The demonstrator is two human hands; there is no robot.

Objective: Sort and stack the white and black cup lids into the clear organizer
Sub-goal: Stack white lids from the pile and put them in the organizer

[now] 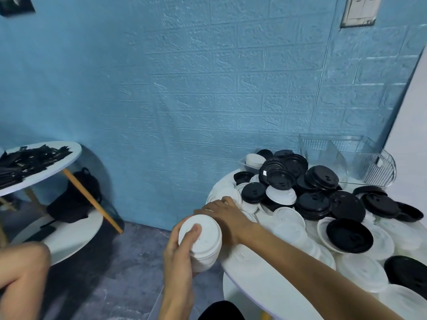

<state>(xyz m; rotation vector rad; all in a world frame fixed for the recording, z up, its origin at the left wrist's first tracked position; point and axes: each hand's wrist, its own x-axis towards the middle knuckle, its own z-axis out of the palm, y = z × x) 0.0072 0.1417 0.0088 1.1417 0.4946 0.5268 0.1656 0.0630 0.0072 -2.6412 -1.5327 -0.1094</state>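
White lid stack (200,242) in left hand (179,252), axis tilted, tops up-left.

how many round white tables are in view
2. One table at right carries the lid pile and clear organizer. The other table at far left holds black items. More could lie outside the frame.
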